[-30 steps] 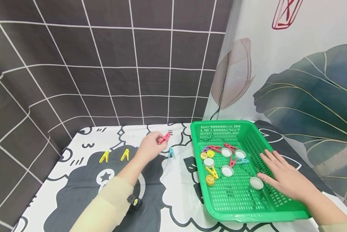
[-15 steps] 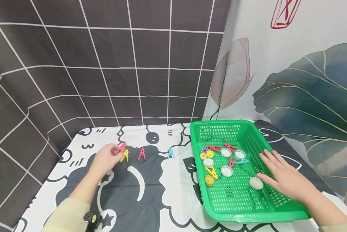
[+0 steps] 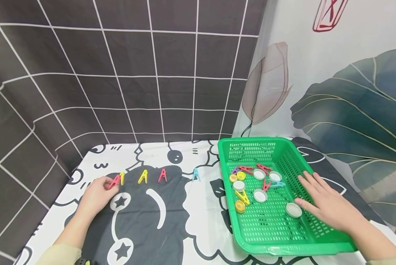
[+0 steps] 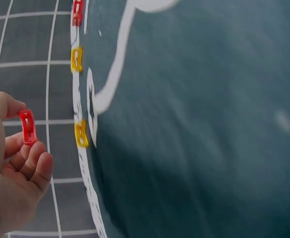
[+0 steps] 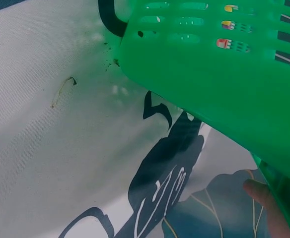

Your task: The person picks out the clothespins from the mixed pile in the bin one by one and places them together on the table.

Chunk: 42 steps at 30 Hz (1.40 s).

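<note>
A red clip point(image 3: 114, 182) is pinched by the left hand point(image 3: 96, 195), newly carried leftward to just beside the outermost yellow clip point(image 3: 122, 178), so the line's end is reached; straight-fingered, the right hand point(image 3: 328, 203) is rested against the green basket point(image 3: 284, 251)

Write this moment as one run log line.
left hand: pinches red clip | right hand: at green basket | on cloth: four other clips

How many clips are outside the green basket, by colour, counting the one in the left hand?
Red clips: 2, one of them pinched in the left hand
Yellow clips: 2
Blue clip: 1
Total outside the green basket: 5
</note>
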Each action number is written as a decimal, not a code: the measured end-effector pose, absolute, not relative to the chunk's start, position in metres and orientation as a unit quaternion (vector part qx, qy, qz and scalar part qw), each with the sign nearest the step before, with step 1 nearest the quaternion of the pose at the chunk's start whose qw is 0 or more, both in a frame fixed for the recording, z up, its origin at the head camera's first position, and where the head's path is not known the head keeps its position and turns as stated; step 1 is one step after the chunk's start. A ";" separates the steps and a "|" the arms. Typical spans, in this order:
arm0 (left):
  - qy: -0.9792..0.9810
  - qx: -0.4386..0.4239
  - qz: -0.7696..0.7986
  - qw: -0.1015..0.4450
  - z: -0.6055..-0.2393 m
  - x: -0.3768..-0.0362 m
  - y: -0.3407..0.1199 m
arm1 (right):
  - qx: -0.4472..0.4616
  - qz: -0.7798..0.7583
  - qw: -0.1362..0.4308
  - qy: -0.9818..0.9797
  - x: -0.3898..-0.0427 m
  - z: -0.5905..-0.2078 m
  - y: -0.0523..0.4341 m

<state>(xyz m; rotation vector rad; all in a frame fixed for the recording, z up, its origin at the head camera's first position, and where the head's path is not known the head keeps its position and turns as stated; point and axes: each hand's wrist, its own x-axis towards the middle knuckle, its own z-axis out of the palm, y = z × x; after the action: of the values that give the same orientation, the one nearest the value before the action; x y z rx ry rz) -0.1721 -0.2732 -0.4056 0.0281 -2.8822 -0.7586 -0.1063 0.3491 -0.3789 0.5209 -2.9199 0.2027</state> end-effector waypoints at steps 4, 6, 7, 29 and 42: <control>-0.964 0.014 -0.251 0.082 -0.408 -0.167 -0.284 | 0.176 0.066 0.085 -0.978 -0.107 -0.379 0.350; -0.965 0.013 -0.247 0.086 -0.409 -0.165 -0.287 | 0.173 0.067 0.083 -0.979 -0.107 -0.380 0.351; -0.966 0.014 -0.246 0.083 -0.410 -0.164 -0.287 | 0.171 0.069 0.081 -0.979 -0.107 -0.380 0.351; -0.975 0.014 -0.224 -0.004 -0.420 -0.159 -0.282 | 0.166 0.071 0.065 -0.982 -0.109 -0.381 0.353; -0.972 0.015 -0.235 -0.017 -0.427 -0.159 -0.281 | 0.174 0.072 0.071 -0.979 -0.111 -0.383 0.355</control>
<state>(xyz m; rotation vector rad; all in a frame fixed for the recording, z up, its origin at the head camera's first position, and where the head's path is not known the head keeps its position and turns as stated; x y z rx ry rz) -0.1585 -0.2813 -0.4270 0.0485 -3.0858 -0.7467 -0.1110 0.3551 -0.3826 0.5242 -2.9450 0.2151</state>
